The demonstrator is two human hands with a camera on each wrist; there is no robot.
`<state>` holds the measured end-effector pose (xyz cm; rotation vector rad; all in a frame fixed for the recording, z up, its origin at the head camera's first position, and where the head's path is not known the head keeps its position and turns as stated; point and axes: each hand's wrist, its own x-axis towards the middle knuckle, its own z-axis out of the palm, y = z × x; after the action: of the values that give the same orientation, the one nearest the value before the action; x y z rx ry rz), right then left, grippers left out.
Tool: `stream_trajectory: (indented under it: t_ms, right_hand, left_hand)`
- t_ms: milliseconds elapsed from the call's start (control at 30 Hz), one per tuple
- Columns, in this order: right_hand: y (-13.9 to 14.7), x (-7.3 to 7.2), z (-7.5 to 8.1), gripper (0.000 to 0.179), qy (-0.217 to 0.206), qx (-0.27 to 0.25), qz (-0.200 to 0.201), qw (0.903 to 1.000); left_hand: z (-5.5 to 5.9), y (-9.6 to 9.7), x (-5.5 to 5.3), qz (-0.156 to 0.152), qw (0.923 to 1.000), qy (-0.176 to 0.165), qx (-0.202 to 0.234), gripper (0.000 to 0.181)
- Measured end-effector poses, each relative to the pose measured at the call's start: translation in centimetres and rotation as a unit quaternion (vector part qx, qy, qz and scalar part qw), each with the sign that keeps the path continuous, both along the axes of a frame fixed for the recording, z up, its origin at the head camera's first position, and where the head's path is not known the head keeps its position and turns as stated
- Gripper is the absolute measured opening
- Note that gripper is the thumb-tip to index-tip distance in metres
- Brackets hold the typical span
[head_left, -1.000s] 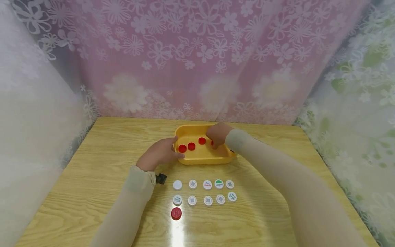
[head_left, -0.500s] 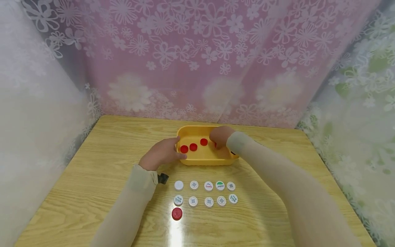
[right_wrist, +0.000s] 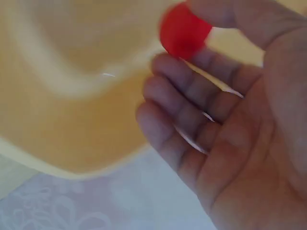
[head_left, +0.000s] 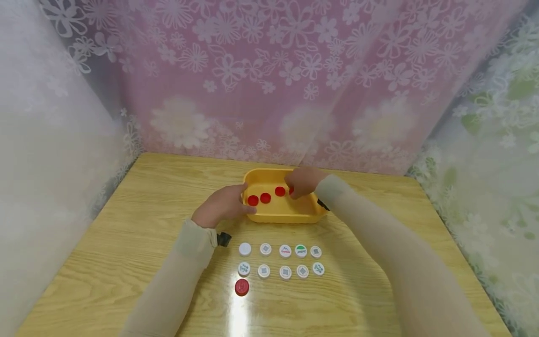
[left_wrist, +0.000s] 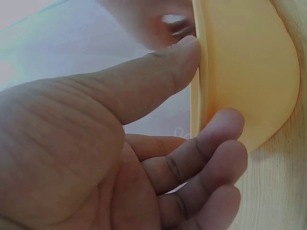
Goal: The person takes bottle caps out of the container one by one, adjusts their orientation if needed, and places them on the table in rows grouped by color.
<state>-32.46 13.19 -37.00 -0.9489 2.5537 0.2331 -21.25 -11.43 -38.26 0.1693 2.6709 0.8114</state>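
My right hand (head_left: 306, 180) is over the right part of a yellow plastic tray (head_left: 282, 218), pinching a red bottle cap (right_wrist: 184, 29) between thumb and fingertips. Three other red bottle caps, one of them the middle cap (head_left: 265, 198), lie on the tray floor, left of that hand. At the tray's left end, my left hand (head_left: 221, 205) holds the wall. In the left wrist view its thumb is on the rim and its fingertips touch the outer side. In the right wrist view the remaining fingers are half bent, with the tray blurred beyond.
Nearer me on the wooden table (head_left: 118, 224), white bottle caps, such as a plain one (head_left: 245, 249), lie in two rows. A single red bottle cap (head_left: 242, 287) lies below their left end. A pink flowered curtain (head_left: 236, 84) hangs behind the table.
My right hand has risen slightly from the tray floor with the red bottle cap pinched in it. The left hand stays on the tray's left end. The head view has shifted a little.
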Motion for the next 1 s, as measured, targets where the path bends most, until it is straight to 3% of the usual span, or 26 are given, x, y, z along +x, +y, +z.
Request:
stream_trajectory:
  t_ms: [100, 167, 267, 400, 533, 633, 833, 900, 1000]
  right_hand:
    - [-0.3, 1.9, 2.4, 0.019, 0.006, -0.053, -0.021, 0.9984]
    - [-0.4, 3.8, 4.0, 0.019, 0.022, -0.083, -0.011, 0.9962]
    - [-0.2, 7.5, 5.9, 0.013, 0.080, -0.132, 0.050, 0.9867]
    - [-0.1, 13.3, 6.9, 0.015, 0.138, -0.204, 0.129, 0.9606]
    - [-0.2, 17.8, 5.4, 0.030, 0.125, -0.242, 0.163, 0.9483]
    - [-0.2, 19.8, 3.4, 0.030, 0.103, -0.261, 0.186, 0.9416]
    - [-1.3, 21.1, 0.2, 0.020, 0.109, -0.272, 0.249, 0.9231]
    - [-1.8, 21.3, -0.5, 0.019, 0.106, -0.266, 0.250, 0.9250]
    - [-2.3, 21.8, -1.6, 0.016, 0.086, -0.247, 0.235, 0.9364]
  left_hand:
    - [0.2, 0.0, 0.0, 0.004, 1.0000, -0.007, 0.003, 0.091]
    - [0.2, -0.1, 0.0, 0.004, 0.9999, -0.009, 0.005, 0.090]
    - [0.2, -0.1, 0.1, 0.001, 1.0000, -0.006, 0.008, 0.091]
    - [-0.1, -0.2, 0.1, -0.003, 1.0000, 0.004, 0.006, 0.091]
    - [-0.2, -0.2, 0.3, -0.002, 0.9999, 0.010, 0.010, 0.088]
    - [-0.3, -0.2, 0.5, -0.002, 0.9999, 0.009, 0.008, 0.089]
    - [-0.2, -0.3, 0.7, -0.002, 0.9999, 0.016, -0.001, 0.090]
    - [-0.3, -0.2, 0.6, -0.003, 0.9998, 0.017, 0.003, 0.091]
    - [-0.4, -0.1, 0.6, -0.007, 0.9998, 0.016, 0.008, 0.091]
